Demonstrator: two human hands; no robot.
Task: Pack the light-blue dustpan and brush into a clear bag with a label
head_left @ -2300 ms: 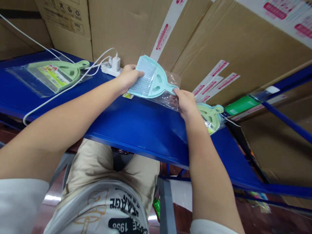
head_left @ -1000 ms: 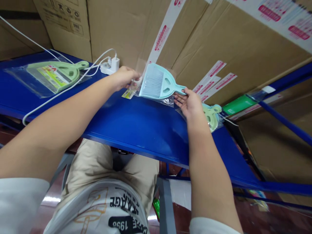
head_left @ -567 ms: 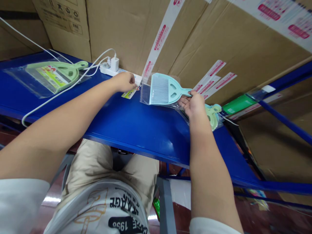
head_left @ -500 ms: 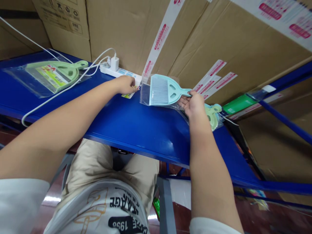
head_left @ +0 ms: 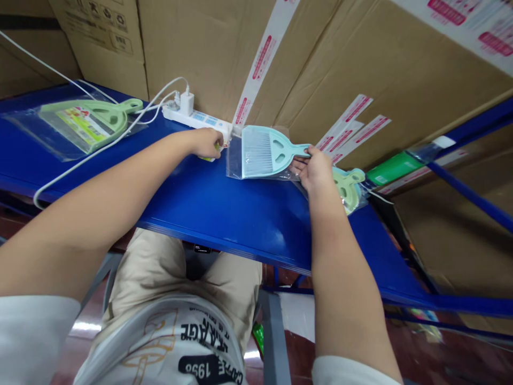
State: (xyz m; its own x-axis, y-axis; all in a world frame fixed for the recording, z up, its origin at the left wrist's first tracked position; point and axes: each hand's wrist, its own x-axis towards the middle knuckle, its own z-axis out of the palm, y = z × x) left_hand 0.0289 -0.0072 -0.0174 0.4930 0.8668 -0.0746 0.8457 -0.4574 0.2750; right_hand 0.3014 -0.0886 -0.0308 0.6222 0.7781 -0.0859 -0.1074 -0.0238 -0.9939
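Observation:
My right hand (head_left: pixel 315 167) grips the handle end of a light-blue dustpan and brush set (head_left: pixel 282 152), whose pale bristles point left. A clear plastic bag (head_left: pixel 234 158) lies around or under the set; I cannot tell which. My left hand (head_left: pixel 208 143) has its fingers pinched on a yellow-green printed card (head_left: pixel 207 159), mostly hidden beneath it, beside the power strip. A green dustpan (head_left: pixel 114 115) in clear plastic, with a printed card, lies far left. Partly behind my right wrist is another green handled piece (head_left: pixel 350 187) in plastic.
On the blue table (head_left: pixel 224 214), a white power strip (head_left: pixel 200 118) with plugs and a looping white cable (head_left: pixel 86 160) stands against cardboard boxes (head_left: pixel 200 53). A green roll-like package (head_left: pixel 395 168) lies right, near a blue frame bar (head_left: pixel 473 190).
The blue dustpan set and my right hand have shifted slightly left, toward my left hand. My left fingers have closed further over the card, which shows less now.

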